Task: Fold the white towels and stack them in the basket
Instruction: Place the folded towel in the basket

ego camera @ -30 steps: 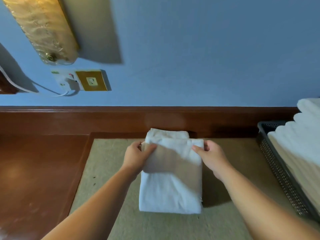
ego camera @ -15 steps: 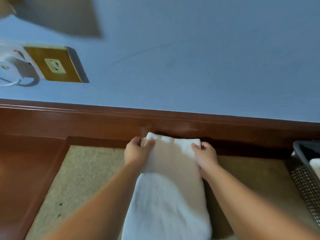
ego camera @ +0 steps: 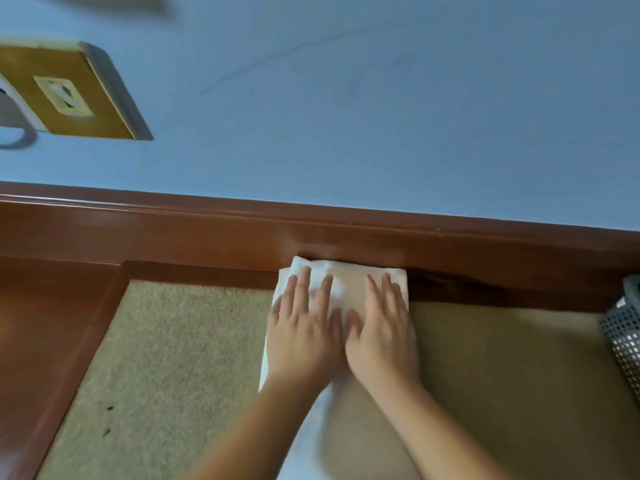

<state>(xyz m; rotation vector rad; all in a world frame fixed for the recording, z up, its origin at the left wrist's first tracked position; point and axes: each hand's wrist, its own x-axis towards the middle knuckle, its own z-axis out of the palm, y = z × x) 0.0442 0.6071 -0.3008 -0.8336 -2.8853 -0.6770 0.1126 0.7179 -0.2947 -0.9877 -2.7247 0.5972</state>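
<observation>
Fingers [ego camera: 305, 289] of both hands are now laid out straight and a bit spread, pressed flat on the towel, whereas half a second ago they were curled round its far corners in a pinch. So the fold has been dropped into place and is being smoothed down, which probably means this towel is nearly ready to be carried over.

Biggest thing first: the beige mat [ego camera: 166, 358] is what everything is laid on. The white towel [ego camera: 349, 282] is folded into a long narrow strip, its far end touching the wooden ledge [ego camera: 207, 237]. The left hand [ego camera: 303, 337] and right hand [ego camera: 382, 336] are rested side by side on it, thumbs touching. Only a sliver of the basket [ego camera: 623, 337] can be seen at the right edge, well apart.
</observation>
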